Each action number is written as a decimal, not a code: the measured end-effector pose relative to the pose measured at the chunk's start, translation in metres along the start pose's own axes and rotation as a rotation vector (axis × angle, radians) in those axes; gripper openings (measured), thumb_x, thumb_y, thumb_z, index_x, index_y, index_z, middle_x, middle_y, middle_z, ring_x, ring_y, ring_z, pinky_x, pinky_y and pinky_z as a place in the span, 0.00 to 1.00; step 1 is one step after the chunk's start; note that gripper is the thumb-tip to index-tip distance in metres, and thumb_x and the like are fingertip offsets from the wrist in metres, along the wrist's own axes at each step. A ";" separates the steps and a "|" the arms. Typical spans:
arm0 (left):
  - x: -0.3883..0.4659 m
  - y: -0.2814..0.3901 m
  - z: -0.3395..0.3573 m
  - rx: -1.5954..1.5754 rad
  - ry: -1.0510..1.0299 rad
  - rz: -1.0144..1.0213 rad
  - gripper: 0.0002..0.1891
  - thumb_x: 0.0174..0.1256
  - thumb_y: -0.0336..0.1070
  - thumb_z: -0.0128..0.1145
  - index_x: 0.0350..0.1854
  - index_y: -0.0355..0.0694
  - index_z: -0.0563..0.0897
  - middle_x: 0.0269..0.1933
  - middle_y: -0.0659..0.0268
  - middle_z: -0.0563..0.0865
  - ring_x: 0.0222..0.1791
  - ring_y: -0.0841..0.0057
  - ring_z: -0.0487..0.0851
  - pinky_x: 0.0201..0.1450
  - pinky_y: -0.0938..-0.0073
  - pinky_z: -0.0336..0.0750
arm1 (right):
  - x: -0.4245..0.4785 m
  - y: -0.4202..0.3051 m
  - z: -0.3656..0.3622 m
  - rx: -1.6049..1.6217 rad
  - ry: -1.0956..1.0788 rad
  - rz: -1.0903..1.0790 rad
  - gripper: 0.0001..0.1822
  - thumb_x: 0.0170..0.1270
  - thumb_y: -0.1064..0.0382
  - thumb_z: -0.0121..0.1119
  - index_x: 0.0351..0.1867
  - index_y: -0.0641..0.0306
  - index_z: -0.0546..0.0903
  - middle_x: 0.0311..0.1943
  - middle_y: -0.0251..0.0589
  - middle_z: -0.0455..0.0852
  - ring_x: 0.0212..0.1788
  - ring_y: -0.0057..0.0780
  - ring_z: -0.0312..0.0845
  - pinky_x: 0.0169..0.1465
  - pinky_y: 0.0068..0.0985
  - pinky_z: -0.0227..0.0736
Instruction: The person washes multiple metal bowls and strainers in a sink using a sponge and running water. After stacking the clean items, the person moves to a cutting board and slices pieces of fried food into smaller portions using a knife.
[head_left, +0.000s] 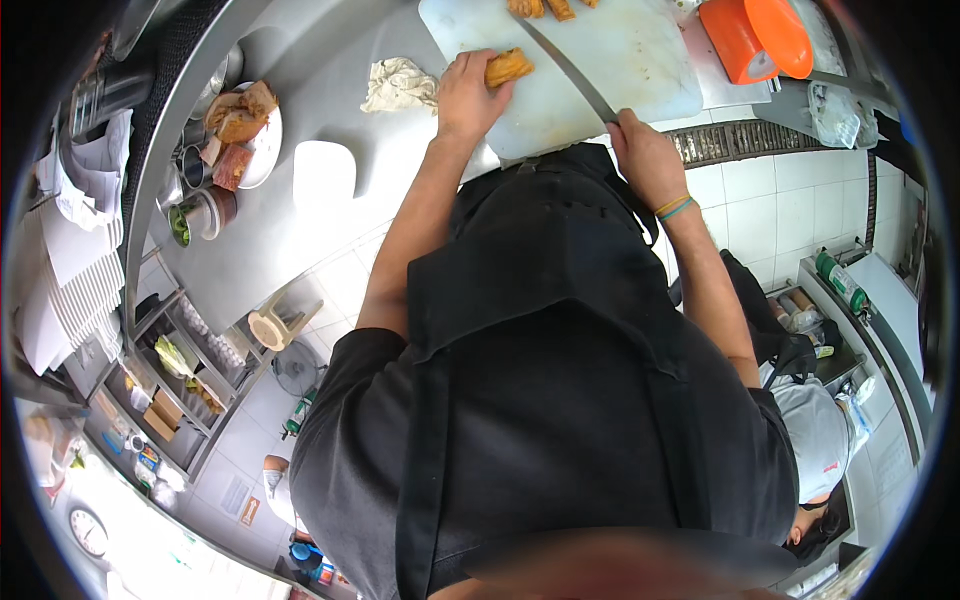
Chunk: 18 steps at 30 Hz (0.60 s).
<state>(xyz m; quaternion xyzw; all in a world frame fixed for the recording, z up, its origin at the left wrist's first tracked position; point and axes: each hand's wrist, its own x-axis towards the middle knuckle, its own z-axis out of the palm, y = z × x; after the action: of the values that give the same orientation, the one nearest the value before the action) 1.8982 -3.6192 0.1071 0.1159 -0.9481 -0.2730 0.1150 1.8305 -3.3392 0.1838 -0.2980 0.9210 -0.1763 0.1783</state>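
Note:
My left hand (471, 94) grips a golden-brown piece of food (509, 67) at the left side of a white cutting board (600, 45). In my right hand (646, 154) is the handle of a long knife (570, 71). Its blade slants across the board, the tip reaching toward the far edge, apart from the piece in my left hand. Near that tip lie several more golden-brown pieces (527, 7), partly cut off by the picture's top edge. A crumpled cloth (401, 84) rests on the steel counter beside my left hand.
An orange kitchen scale (742, 41) stands right of the board. On the steel counter (322, 90) at left sits a white plate (264, 154) with large chunks of meat (238, 124). A person in a grey shirt (802, 427) is behind at right. A floor grate (742, 142) runs below the counter.

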 end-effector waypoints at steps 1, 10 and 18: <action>0.002 0.005 0.001 -0.049 -0.018 -0.044 0.30 0.57 0.45 0.75 0.58 0.38 0.78 0.54 0.55 0.85 0.55 0.58 0.85 0.59 0.58 0.79 | 0.003 -0.007 0.001 -0.003 -0.017 -0.006 0.13 0.80 0.53 0.51 0.43 0.62 0.74 0.30 0.54 0.88 0.34 0.58 0.86 0.38 0.51 0.80; 0.004 0.016 0.007 -0.054 -0.015 -0.098 0.26 0.54 0.45 0.76 0.51 0.38 0.81 0.49 0.56 0.87 0.51 0.56 0.85 0.57 0.55 0.77 | 0.010 -0.038 -0.010 -0.209 -0.145 -0.079 0.13 0.80 0.54 0.50 0.46 0.62 0.73 0.34 0.53 0.88 0.34 0.55 0.88 0.38 0.48 0.83; 0.004 0.013 0.012 0.049 0.007 -0.048 0.23 0.54 0.46 0.75 0.47 0.38 0.84 0.45 0.58 0.89 0.48 0.57 0.87 0.55 0.55 0.77 | 0.004 -0.050 -0.014 -0.264 -0.257 -0.036 0.07 0.73 0.66 0.48 0.47 0.65 0.73 0.35 0.56 0.89 0.38 0.57 0.89 0.41 0.47 0.85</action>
<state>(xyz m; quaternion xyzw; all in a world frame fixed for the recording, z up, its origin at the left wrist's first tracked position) 1.8889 -3.6037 0.1053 0.1425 -0.9510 -0.2520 0.1090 1.8460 -3.3767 0.2174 -0.3552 0.9004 -0.0176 0.2506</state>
